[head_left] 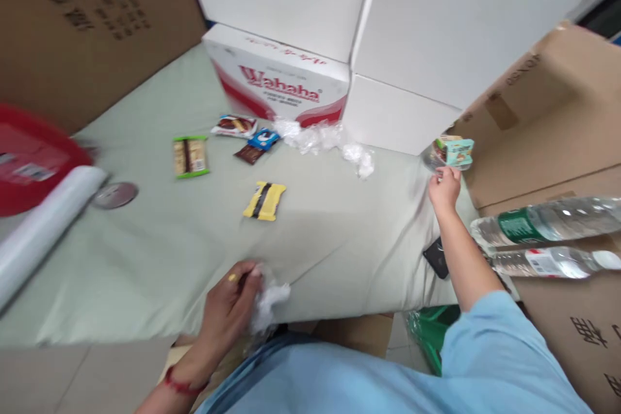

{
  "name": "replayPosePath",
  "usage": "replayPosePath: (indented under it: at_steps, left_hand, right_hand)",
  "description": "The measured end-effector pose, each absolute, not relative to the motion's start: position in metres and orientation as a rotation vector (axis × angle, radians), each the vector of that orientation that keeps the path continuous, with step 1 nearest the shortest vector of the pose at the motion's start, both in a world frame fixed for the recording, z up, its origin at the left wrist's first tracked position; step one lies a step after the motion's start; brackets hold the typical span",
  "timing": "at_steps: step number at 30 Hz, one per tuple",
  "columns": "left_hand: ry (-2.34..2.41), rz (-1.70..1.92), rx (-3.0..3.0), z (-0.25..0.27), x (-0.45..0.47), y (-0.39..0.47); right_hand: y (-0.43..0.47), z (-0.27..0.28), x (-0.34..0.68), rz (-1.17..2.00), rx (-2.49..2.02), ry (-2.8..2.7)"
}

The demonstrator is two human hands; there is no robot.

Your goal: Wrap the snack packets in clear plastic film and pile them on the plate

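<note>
My left hand (230,304) is closed on a crumpled piece of clear plastic film (270,303) at the table's front edge. Far to the right, my right hand (445,189) has its fingers bunched at the near rim of a clear plastic container (429,158). Small snack packs (459,151), one of them light teal, sit in that container. On the cloth lie a yellow snack pack (264,201), a green-edged biscuit pack (190,156), a white-and-brown snack pack (235,126), a blue packet (264,139) and a dark brown packet (250,154).
More crumpled film (320,138) lies before a white-and-red Wahaha box (281,81). A film roll (53,226), a round lid-like disc (116,195) and a red object (39,155) are left. Right are water bottles (557,262), a black phone (436,259) and an open cardboard box (548,116).
</note>
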State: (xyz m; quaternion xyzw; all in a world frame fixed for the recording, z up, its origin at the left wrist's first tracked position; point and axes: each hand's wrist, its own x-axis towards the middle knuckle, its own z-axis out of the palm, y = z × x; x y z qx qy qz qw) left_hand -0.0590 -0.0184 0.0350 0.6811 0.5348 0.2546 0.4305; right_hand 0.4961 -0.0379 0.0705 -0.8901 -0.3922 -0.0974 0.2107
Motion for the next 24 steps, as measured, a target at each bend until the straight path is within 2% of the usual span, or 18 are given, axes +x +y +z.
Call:
replayPosePath:
  at_steps: [4, 7, 14, 17, 24]
  left_hand:
    - [1.252, 0.814, 1.342, 0.039, -0.047, -0.02]
    - [1.139, 0.846, 1.115, 0.044, -0.046, -0.02]
    - [1.012, 0.833, 1.016, 0.058, -0.067, -0.035]
    - [1.098, 0.923, 1.142, 0.055, -0.081, -0.037]
    - [1.044, 0.95, 1.044, 0.049, -0.09, -0.04]
  right_hand:
    - [-0.069, 0.055, 0.369, 0.425, -1.877, -0.966]
    - [-0.094, 0.056, 0.267, 0.938, -1.632, -0.946]
    - [-0.09, 0.055, 0.123, 1.594, -1.151, -0.783]
    - [-0.079, 0.056, 0.106, 1.736, -1.225, -0.781]
    - [-0.07, 0.07, 0.109, 1.625, -1.234, -0.707]
